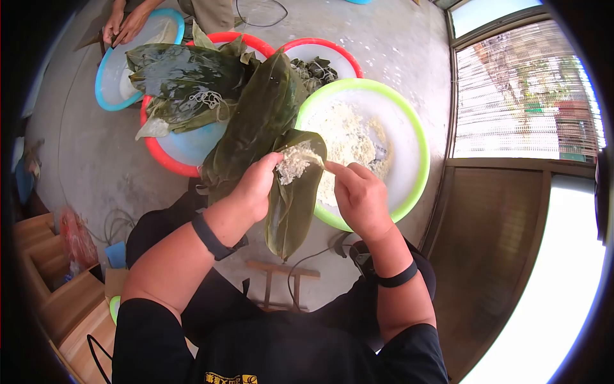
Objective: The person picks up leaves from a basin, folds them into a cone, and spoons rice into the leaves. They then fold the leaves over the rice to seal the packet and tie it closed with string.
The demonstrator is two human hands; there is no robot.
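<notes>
Head camera: the rice-bearing leaf [291, 221] lay between the person's two hands, in front of the body and just left of the green-rimmed basin [419, 160]. The left hand [251, 189] gripped it from its left side, the thumb on top beside the clump of rice [294, 168] and the other fingers out of sight underneath. The right hand [360, 200] was at the opposite edge, index finger stretched toward the upper right margin beside the rice and the other fingers curled; whether it pinched the leaf or only touched it, I could not tell. The leaf's long axis ran from the far end back toward the person, leaning slightly left, with the pointed tip hanging down toward the lap and the rice in the broader far half. Beyond the left hand, a larger leaf [259, 118] slanted from upper right to lower left, next to a pile of dark leaves [182, 70] with white string [206, 99] over a red-rimmed basin [160, 159]. Loose rice [345, 137] filled part of the green-rimmed basin. Farther off, another person's hands [128, 25] were close together at a blue-rimmed basin [100, 93].
</notes>
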